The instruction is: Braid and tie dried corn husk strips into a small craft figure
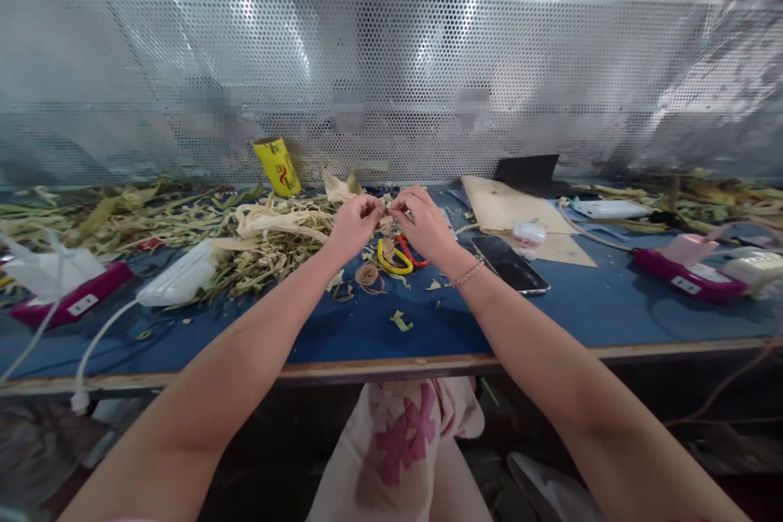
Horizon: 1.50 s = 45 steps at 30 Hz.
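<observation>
Above the middle of the blue table, my left hand (356, 222) and my right hand (422, 220) meet fingertip to fingertip, both closed in a pinch. Whatever lies between the fingers is too small to make out. Just below them are a yellow loop handle (395, 259) and a red loop handle (411, 251), which look like scissor handles; their blades are hidden. A small coil of brown twine (368, 277) rests nearer the front edge. Left of my left hand spreads a heap of dried husks and leaf strips (263, 249).
A yellow printed roll (278, 166) stands against the perforated metal screen (404, 65). To the right lie a black phone (509, 264), brown paper sheets (519, 212) and a purple power strip (688, 277). Another purple strip (73, 298) and a white corded device (180, 276) sit at left.
</observation>
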### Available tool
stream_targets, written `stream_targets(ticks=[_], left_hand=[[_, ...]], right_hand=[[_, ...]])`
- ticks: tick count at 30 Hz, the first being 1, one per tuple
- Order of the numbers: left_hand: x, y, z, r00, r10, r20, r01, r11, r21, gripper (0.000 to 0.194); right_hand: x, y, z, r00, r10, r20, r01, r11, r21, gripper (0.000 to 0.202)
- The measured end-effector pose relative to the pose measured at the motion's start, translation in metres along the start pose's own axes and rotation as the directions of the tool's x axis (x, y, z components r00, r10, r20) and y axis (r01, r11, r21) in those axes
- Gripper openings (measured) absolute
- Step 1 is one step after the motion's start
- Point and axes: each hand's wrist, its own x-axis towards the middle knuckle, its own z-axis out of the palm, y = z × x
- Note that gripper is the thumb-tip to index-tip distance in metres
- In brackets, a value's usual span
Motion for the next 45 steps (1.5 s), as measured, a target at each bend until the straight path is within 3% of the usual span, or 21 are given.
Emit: stream_targets(ticks=[8, 16, 24, 36, 45], left_hand=[[-0.0026, -0.0022, 0.0015, 0.997, 0.077, -0.019, -0.076, 0.995, 0.061, 0.007], [-0.0026, -0.0014, 0.0011, 0.996, 0.083, -0.020, -0.080, 0.992, 0.094, 0.007], [-0.0029, 0.0004, 0.0017, 0.996, 0.081, -0.021, -0.079, 0.992, 0.097, 0.006], [-0.0033, -0.0056, 0.0011, 0.982, 0.188, -0.009, -0.180, 0.954, 0.241, 0.009], [-0.0047, -0.0037, 0.0006, 0.981, 0.188, -0.039, -0.173, 0.954, 0.245, 0.009]], right_hand=[[-0.0003, 0.0003, 0.0012, 1.000, -0.019, 0.016, 0.020, 0.999, -0.036, 0.010], [0.0002, -0.0021, -0.0021, 0.999, -0.037, 0.000, 0.037, 0.999, -0.030, 0.010], [0.0024, 0.0012, -0.0017, 1.000, -0.004, -0.011, 0.004, 1.000, -0.001, 0.007], [0.0032, 0.0062, -0.0027, 0.998, 0.063, 0.004, -0.063, 0.997, 0.037, 0.004], [0.0018, 0.0053, -0.0018, 1.000, 0.009, 0.028, -0.009, 1.000, 0.025, 0.004]])
